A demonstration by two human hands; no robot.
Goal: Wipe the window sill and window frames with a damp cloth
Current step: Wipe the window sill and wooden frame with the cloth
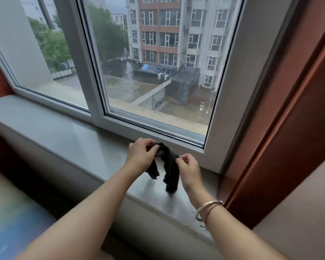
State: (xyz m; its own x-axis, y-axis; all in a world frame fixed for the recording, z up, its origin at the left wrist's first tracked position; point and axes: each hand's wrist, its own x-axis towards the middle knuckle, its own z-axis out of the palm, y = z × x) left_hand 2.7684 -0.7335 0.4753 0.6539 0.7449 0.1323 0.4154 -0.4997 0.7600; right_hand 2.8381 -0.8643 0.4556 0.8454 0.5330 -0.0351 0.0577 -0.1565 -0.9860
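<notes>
A dark, crumpled cloth [169, 169] hangs between both hands just above the right end of the grey window sill [68, 139]. My left hand [141, 156] pinches its upper left end. My right hand [189, 168] pinches its right edge, and the loose ends dangle down toward the sill. The white window frame [94, 87] rises directly behind the hands, with its bottom rail [154, 128] just beyond the cloth.
A reddish-brown wooden wall panel [281, 128] closes off the sill on the right. Dark specks lie on the sill near its front edge. A colourful blurred surface [13, 218] sits below the sill at the lower left. Two bracelets [208, 209] circle my right wrist.
</notes>
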